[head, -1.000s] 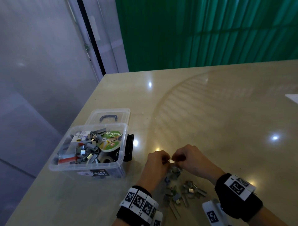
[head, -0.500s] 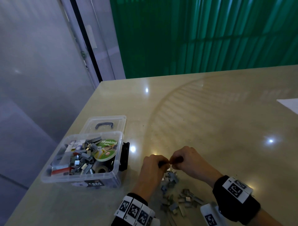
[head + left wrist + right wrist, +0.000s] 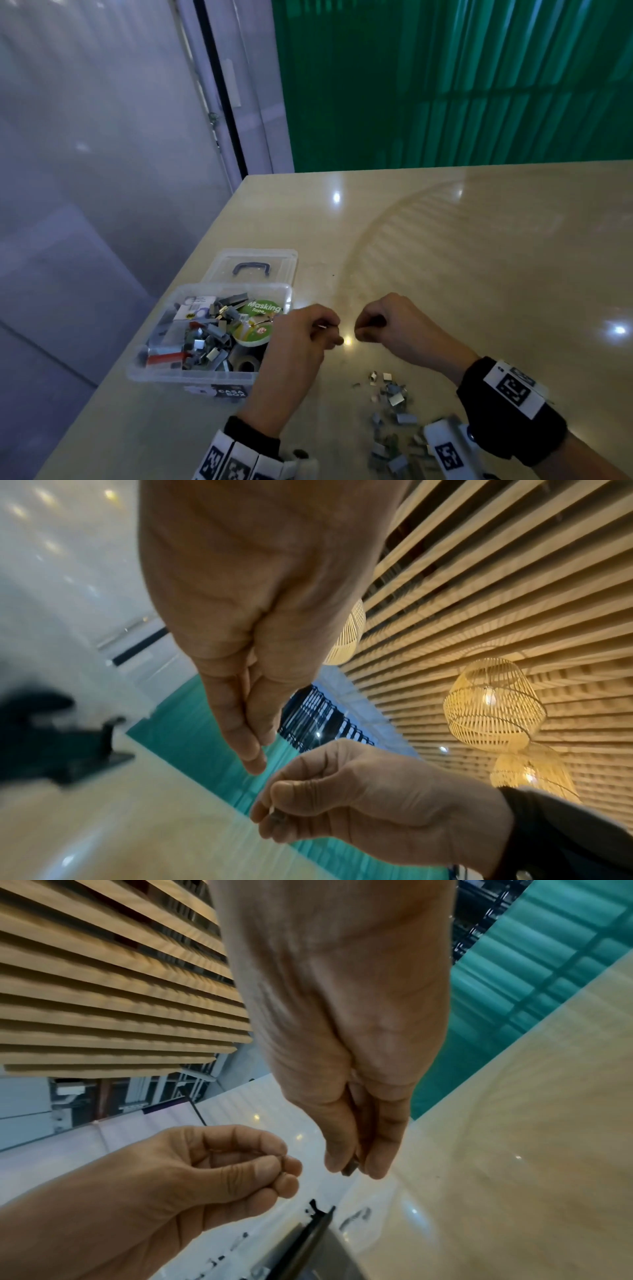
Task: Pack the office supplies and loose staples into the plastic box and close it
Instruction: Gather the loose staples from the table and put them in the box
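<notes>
Hands have lifted off the loose staples [image 3: 394, 416] on the worktop [image 3: 479, 257] and parted. Left hand [image 3: 301, 339] and right hand [image 3: 387, 323] each pinch staples; next stop, the open plastic box [image 3: 191, 375], far-left.

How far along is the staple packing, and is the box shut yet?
Partly done. The plastic box already holds masking tape and many staple strips; its lid lies off behind it. In hand: the left hand and right hand each pinch a small staple piece above the table. Left: the loose staples by the wrists, then the lid.
</notes>
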A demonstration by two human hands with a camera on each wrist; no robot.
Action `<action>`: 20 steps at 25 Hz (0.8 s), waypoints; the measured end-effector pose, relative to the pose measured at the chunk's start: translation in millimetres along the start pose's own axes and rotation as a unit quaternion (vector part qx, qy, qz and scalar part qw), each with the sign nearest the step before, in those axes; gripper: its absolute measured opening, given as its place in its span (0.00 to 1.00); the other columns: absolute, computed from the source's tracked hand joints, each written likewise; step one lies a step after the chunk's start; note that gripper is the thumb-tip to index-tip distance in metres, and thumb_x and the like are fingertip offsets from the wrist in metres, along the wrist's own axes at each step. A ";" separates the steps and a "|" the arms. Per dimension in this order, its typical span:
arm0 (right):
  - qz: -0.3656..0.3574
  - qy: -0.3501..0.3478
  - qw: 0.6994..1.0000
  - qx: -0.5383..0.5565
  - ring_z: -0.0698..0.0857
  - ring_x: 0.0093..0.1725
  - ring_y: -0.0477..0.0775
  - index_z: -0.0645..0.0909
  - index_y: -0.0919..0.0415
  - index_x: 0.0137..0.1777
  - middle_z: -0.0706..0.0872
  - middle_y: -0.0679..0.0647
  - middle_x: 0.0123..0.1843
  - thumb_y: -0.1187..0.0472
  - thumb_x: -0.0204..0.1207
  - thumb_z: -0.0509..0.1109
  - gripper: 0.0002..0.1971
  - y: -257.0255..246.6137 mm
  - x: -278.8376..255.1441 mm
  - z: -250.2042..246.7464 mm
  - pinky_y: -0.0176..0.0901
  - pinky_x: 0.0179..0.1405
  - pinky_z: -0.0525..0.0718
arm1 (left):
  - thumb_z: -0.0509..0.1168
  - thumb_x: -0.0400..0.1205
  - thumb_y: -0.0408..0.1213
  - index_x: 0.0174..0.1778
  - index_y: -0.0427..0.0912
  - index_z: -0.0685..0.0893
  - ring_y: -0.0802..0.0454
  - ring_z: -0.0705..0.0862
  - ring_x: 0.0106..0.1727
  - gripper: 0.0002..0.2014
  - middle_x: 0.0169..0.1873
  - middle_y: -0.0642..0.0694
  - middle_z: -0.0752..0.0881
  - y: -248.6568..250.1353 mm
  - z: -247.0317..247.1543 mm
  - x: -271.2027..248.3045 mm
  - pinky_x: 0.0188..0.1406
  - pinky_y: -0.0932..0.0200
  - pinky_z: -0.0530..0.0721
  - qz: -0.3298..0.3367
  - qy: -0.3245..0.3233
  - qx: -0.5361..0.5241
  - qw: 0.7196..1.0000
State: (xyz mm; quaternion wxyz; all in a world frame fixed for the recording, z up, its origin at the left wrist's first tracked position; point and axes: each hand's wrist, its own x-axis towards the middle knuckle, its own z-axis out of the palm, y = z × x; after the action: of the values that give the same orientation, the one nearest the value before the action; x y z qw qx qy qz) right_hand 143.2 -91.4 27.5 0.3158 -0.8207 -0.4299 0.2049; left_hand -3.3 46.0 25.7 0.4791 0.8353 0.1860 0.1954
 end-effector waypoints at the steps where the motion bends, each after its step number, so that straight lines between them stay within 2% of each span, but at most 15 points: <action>1: -0.020 0.002 1.000 0.003 0.88 0.40 0.39 0.91 0.55 0.43 0.92 0.45 0.40 0.60 0.77 0.78 0.02 -10.6 8.3 0.9 0.36 0.42 0.87 | 0.71 0.79 0.24 0.43 0.43 0.89 0.57 0.92 0.37 0.08 0.34 0.46 0.91 0.7 -17.9 -0.5 0.45 0.55 0.91 -0.001 0.025 -0.004 1.000; 3: -0.060 0.011 0.998 0.007 0.88 0.38 0.39 0.91 0.55 0.42 0.91 0.46 0.38 0.62 0.76 0.78 0.03 -33.2 24.8 7.3 0.39 0.43 0.87 | 0.72 0.78 0.25 0.40 0.49 0.89 0.57 0.91 0.38 0.11 0.36 0.49 0.91 -7.7 -53.8 -3.7 0.43 0.60 0.89 -0.016 0.081 0.006 0.997; 5: -0.093 0.010 0.995 0.032 0.87 0.31 0.40 0.91 0.58 0.40 0.90 0.48 0.32 0.64 0.75 0.78 0.03 -58.3 44.9 20.6 0.39 0.37 0.86 | 0.73 0.78 0.25 0.41 0.47 0.90 0.57 0.91 0.37 0.10 0.38 0.50 0.91 -21.8 -89.0 -8.5 0.42 0.60 0.89 -0.046 0.133 0.026 0.990; 7: -0.121 0.005 0.991 0.051 0.88 0.28 0.45 0.90 0.61 0.38 0.90 0.52 0.29 0.68 0.74 0.77 0.04 -80.2 66.0 36.9 0.42 0.35 0.88 | 0.71 0.78 0.25 0.40 0.48 0.91 0.52 0.91 0.35 0.11 0.32 0.49 0.91 -36.4 -115.6 -11.3 0.37 0.54 0.91 -0.067 0.159 0.062 0.983; 9: -0.131 0.002 0.989 0.061 0.89 0.30 0.49 0.90 0.65 0.38 0.91 0.56 0.31 0.71 0.73 0.76 0.04 -97.9 86.0 53.9 0.43 0.36 0.89 | 0.71 0.78 0.25 0.37 0.49 0.92 0.51 0.90 0.32 0.13 0.29 0.50 0.90 -45.9 -130.6 -11.5 0.32 0.58 0.89 -0.071 0.174 0.112 0.976; 11: -0.134 -0.005 0.989 0.056 0.90 0.33 0.50 0.91 0.66 0.40 0.92 0.58 0.35 0.73 0.73 0.75 0.05 -111.1 103.0 67.1 0.35 0.34 0.88 | 0.72 0.78 0.28 0.39 0.47 0.93 0.58 0.89 0.33 0.09 0.33 0.52 0.91 -48.3 -135.7 -8.6 0.36 0.68 0.86 -0.055 0.179 0.159 0.969; 13: -0.143 -0.012 0.989 0.035 0.90 0.37 0.49 0.92 0.64 0.43 0.93 0.57 0.39 0.72 0.74 0.76 0.05 -123.8 117.0 77.9 0.26 0.33 0.83 | 0.73 0.78 0.28 0.43 0.43 0.93 0.64 0.87 0.36 0.06 0.38 0.51 0.92 -49.8 -139.4 -4.5 0.37 0.79 0.80 -0.048 0.185 0.177 0.965; 14: -0.146 -0.014 0.989 0.026 0.89 0.39 0.47 0.93 0.63 0.44 0.93 0.56 0.41 0.71 0.73 0.77 0.05 -128.9 122.2 82.0 0.25 0.35 0.83 | 0.73 0.78 0.28 0.45 0.42 0.94 0.64 0.87 0.37 0.06 0.39 0.49 0.92 -51.4 -141.2 -2.4 0.39 0.81 0.79 -0.049 0.183 0.178 0.966; 15: -0.147 -0.015 0.989 0.023 0.89 0.41 0.47 0.93 0.63 0.44 0.93 0.55 0.42 0.71 0.73 0.78 0.05 -132.5 127.2 85.7 0.28 0.39 0.85 | 0.72 0.78 0.28 0.46 0.42 0.94 0.61 0.88 0.38 0.07 0.41 0.48 0.93 -53.5 -142.6 -0.1 0.41 0.79 0.80 -0.052 0.178 0.181 0.966; 17: -0.148 -0.018 0.989 0.021 0.90 0.44 0.49 0.94 0.62 0.46 0.93 0.55 0.43 0.71 0.72 0.78 0.06 -136.3 134.5 90.8 0.38 0.46 0.88 | 0.71 0.79 0.27 0.47 0.42 0.94 0.54 0.89 0.42 0.08 0.42 0.46 0.93 -54.8 -143.9 3.3 0.48 0.65 0.87 -0.061 0.148 0.204 0.966; 18: -0.150 -0.023 0.988 0.015 0.89 0.45 0.49 0.94 0.62 0.47 0.93 0.55 0.44 0.72 0.72 0.77 0.08 -137.0 136.1 92.4 0.40 0.47 0.88 | 0.70 0.79 0.27 0.48 0.42 0.94 0.52 0.89 0.42 0.09 0.43 0.44 0.93 -54.9 -144.0 4.1 0.50 0.60 0.88 -0.063 0.133 0.214 0.966; 19: -0.154 -0.029 0.988 0.005 0.89 0.46 0.50 0.94 0.62 0.48 0.93 0.54 0.45 0.73 0.72 0.76 0.09 -136.6 136.5 92.2 0.40 0.48 0.88 | 0.68 0.80 0.26 0.49 0.42 0.94 0.53 0.88 0.41 0.11 0.44 0.44 0.93 -54.2 -144.2 5.0 0.48 0.64 0.86 -0.064 0.127 0.217 0.966; 20: -0.154 -0.031 0.988 -0.003 0.89 0.47 0.50 0.94 0.61 0.48 0.93 0.54 0.46 0.74 0.72 0.75 0.10 -135.7 136.7 91.7 0.40 0.48 0.88 | 0.67 0.81 0.25 0.50 0.42 0.94 0.54 0.86 0.39 0.12 0.45 0.43 0.93 -54.9 -146.3 6.0 0.43 0.72 0.83 -0.065 0.127 0.219 0.965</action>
State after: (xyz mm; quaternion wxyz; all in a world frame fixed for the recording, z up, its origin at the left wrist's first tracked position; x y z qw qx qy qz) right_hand 84.0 112.6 47.2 0.3276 -0.7388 -0.5615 0.1775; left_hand -78.8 181.3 46.6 0.2682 0.8743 0.3375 0.2230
